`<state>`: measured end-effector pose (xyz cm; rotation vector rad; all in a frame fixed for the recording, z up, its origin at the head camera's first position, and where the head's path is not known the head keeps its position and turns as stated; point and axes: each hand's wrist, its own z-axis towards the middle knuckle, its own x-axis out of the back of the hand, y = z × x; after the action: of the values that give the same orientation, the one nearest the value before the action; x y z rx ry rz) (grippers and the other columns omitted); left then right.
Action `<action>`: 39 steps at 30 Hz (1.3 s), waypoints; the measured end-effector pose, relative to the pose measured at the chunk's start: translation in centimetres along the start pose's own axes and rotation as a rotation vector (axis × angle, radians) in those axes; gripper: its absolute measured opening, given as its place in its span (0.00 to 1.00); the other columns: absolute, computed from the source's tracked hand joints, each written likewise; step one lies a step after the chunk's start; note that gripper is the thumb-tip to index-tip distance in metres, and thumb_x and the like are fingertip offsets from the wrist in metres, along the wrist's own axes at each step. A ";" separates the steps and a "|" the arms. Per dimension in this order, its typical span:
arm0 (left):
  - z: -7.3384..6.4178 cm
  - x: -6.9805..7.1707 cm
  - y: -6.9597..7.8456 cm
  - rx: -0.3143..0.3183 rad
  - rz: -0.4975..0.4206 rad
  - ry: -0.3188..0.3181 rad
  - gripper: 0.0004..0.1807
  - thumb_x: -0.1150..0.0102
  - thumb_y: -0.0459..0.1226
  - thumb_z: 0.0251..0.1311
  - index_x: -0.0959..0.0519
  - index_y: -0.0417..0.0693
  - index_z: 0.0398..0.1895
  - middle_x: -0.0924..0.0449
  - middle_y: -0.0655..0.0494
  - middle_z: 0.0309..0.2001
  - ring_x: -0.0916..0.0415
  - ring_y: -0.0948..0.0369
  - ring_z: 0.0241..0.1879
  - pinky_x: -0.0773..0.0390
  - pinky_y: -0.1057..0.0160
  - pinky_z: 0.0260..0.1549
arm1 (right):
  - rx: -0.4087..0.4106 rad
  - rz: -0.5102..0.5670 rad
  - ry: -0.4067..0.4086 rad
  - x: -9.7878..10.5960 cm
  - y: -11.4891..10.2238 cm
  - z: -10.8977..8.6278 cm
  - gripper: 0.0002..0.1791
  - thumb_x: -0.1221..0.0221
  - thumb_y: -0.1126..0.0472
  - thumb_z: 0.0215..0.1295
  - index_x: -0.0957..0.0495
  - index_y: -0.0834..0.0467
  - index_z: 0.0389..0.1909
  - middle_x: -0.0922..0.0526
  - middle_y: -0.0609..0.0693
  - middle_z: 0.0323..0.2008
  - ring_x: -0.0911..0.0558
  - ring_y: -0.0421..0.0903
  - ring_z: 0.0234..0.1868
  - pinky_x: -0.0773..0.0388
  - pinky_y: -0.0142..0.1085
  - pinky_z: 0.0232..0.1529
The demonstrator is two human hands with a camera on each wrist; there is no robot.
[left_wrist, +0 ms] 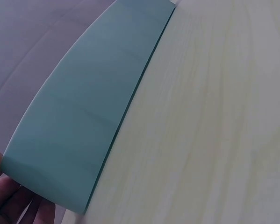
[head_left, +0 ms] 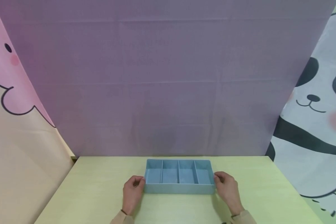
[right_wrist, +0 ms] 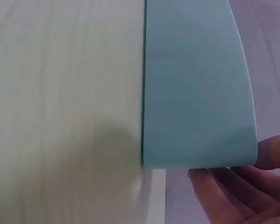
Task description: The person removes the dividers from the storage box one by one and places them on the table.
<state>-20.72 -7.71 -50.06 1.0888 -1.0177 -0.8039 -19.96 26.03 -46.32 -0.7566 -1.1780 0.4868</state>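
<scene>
We see, in the head view, a blue box (head_left: 179,189) lying lengthwise across the worktop (head_left: 98,180), near the middle and toward the far edge, its open side facing up. Three upright dividers (head_left: 179,172) part the inside into four compartments (head_left: 170,174) set in a row. At one short end we find the left hand (head_left: 133,193), its bent fingers and thumb gripping the box near the front corner; at the opposite end the right hand (head_left: 228,190) grips in like manner, so that the box lies between the two. In both wrist views we look along the long front wall (left_wrist: 79,112), where one digit of each hand shows beside the rim and other fingers show by the end wall. Beige sleeves (head_left: 243,218) show at both wrists. Behind the worktop we note a creased purple cloth (head_left: 168,71), flanked on the left by a pink cartoon figure (head_left: 2,28) and on the right by a panda picture (head_left: 310,168).
</scene>
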 end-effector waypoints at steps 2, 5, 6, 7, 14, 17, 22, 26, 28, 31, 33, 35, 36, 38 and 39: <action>0.0 0.0 -0.1 -0.004 0.001 -0.001 0.03 0.40 0.33 0.60 0.19 0.41 0.33 0.18 0.52 0.34 0.22 0.57 0.39 0.25 0.57 0.42 | -0.003 -0.001 0.000 0.0 -0.1 0.0 0.13 0.46 0.63 0.66 0.21 0.66 0.46 0.17 0.61 0.42 0.19 0.56 0.44 0.24 0.52 0.46; 0.0 0.0 -0.1 0.002 0.003 -0.005 0.03 0.41 0.33 0.60 0.19 0.41 0.33 0.18 0.52 0.34 0.22 0.57 0.39 0.25 0.56 0.43 | 0.006 0.000 0.012 -0.1 -0.4 0.0 0.13 0.45 0.63 0.65 0.21 0.66 0.46 0.17 0.61 0.42 0.18 0.57 0.43 0.24 0.52 0.46; 0.0 0.0 -0.1 0.003 0.005 -0.007 0.03 0.41 0.33 0.60 0.19 0.41 0.33 0.18 0.52 0.34 0.22 0.57 0.39 0.25 0.56 0.44 | 0.017 -0.002 0.018 -0.1 -0.5 0.0 0.13 0.45 0.63 0.65 0.21 0.66 0.46 0.17 0.61 0.41 0.18 0.57 0.43 0.24 0.51 0.46; 0.0 0.0 -0.1 0.004 0.007 -0.006 0.03 0.41 0.33 0.60 0.19 0.42 0.33 0.18 0.52 0.34 0.22 0.57 0.40 0.25 0.55 0.44 | 0.036 -0.003 0.029 -0.2 -0.6 -0.1 0.13 0.44 0.63 0.64 0.21 0.66 0.45 0.16 0.61 0.41 0.18 0.57 0.43 0.23 0.51 0.45; 0.0 0.3 0.2 -0.012 0.014 -0.005 0.03 0.41 0.32 0.60 0.19 0.40 0.33 0.18 0.51 0.34 0.22 0.56 0.40 0.24 0.55 0.44 | 0.256 -0.029 0.149 -1.1 -1.4 -0.3 0.07 0.38 0.67 0.58 0.17 0.64 0.37 0.17 0.60 0.40 0.19 0.59 0.45 0.26 0.51 0.47; 0.0 0.4 0.2 -0.018 0.019 -0.004 0.03 0.41 0.32 0.60 0.19 0.40 0.33 0.18 0.51 0.34 0.22 0.56 0.39 0.25 0.55 0.43 | 0.302 -0.033 0.163 -1.6 -1.7 -0.3 0.05 0.36 0.66 0.56 0.16 0.63 0.33 0.16 0.58 0.38 0.19 0.59 0.44 0.28 0.52 0.49; -0.1 0.3 0.1 -0.014 0.021 -0.003 0.03 0.41 0.32 0.60 0.19 0.41 0.33 0.19 0.51 0.33 0.22 0.57 0.39 0.25 0.56 0.43 | 0.288 -0.037 0.129 -2.1 -2.4 -0.3 0.05 0.36 0.64 0.57 0.16 0.61 0.32 0.15 0.57 0.36 0.19 0.58 0.43 0.27 0.52 0.48; -0.2 0.4 0.1 -0.018 0.020 -0.003 0.04 0.41 0.32 0.60 0.19 0.40 0.33 0.18 0.51 0.34 0.22 0.56 0.39 0.25 0.56 0.43 | 0.316 -0.048 0.137 -2.4 -2.8 -0.2 0.05 0.35 0.64 0.56 0.16 0.62 0.32 0.15 0.56 0.35 0.19 0.57 0.41 0.26 0.52 0.46; -0.2 0.4 0.1 -0.021 0.018 -0.002 0.04 0.41 0.32 0.60 0.19 0.40 0.33 0.18 0.51 0.34 0.22 0.56 0.39 0.25 0.56 0.43 | 0.313 -0.055 0.129 -2.6 -3.0 -0.2 0.05 0.36 0.64 0.56 0.16 0.62 0.32 0.15 0.56 0.34 0.19 0.56 0.40 0.25 0.51 0.45; -0.2 0.3 0.1 -0.020 0.017 0.000 0.03 0.41 0.32 0.60 0.19 0.40 0.33 0.18 0.51 0.34 0.22 0.57 0.39 0.25 0.56 0.43 | 0.286 -0.063 0.098 -2.9 -3.4 -0.2 0.04 0.37 0.65 0.57 0.16 0.62 0.32 0.16 0.54 0.32 0.19 0.52 0.36 0.23 0.47 0.40; -0.2 0.2 0.1 -0.017 0.011 -0.001 0.03 0.41 0.32 0.60 0.19 0.40 0.33 0.18 0.51 0.34 0.22 0.56 0.39 0.25 0.56 0.43 | 0.257 -0.069 0.076 -3.0 -3.7 -0.1 0.04 0.37 0.65 0.58 0.16 0.62 0.32 0.17 0.53 0.31 0.19 0.48 0.33 0.22 0.44 0.37; -0.2 0.1 0.2 -0.009 0.010 -0.004 0.04 0.41 0.32 0.60 0.19 0.40 0.33 0.18 0.51 0.34 0.22 0.56 0.40 0.24 0.55 0.44 | 0.240 -0.074 0.057 -3.1 -3.8 -0.1 0.05 0.37 0.65 0.58 0.17 0.62 0.33 0.17 0.52 0.30 0.20 0.46 0.32 0.22 0.42 0.35; -0.1 0.1 0.2 -0.006 0.010 -0.004 0.04 0.41 0.32 0.60 0.19 0.41 0.34 0.18 0.51 0.35 0.22 0.56 0.40 0.24 0.55 0.44 | 0.227 -0.073 0.047 -3.2 -3.9 0.0 0.06 0.37 0.64 0.58 0.17 0.62 0.34 0.17 0.52 0.30 0.20 0.45 0.32 0.22 0.41 0.35; -0.1 0.0 0.1 0.001 0.013 -0.003 0.04 0.41 0.33 0.60 0.19 0.41 0.34 0.18 0.51 0.35 0.22 0.55 0.41 0.24 0.54 0.45 | 0.203 -0.074 0.022 -3.4 -4.0 0.1 0.08 0.37 0.63 0.59 0.17 0.63 0.36 0.16 0.52 0.31 0.19 0.45 0.33 0.21 0.41 0.36; -0.1 -0.1 0.0 0.000 0.015 -0.002 0.04 0.41 0.33 0.60 0.19 0.41 0.34 0.18 0.51 0.35 0.22 0.55 0.41 0.24 0.53 0.45 | 0.193 -0.077 0.009 -3.4 -4.0 0.2 0.08 0.38 0.62 0.59 0.17 0.63 0.36 0.16 0.51 0.32 0.19 0.45 0.33 0.21 0.41 0.36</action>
<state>-20.66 -7.61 -50.05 1.0800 -1.0261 -0.7929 -21.43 21.02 -45.48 -0.5453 -1.1299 0.5242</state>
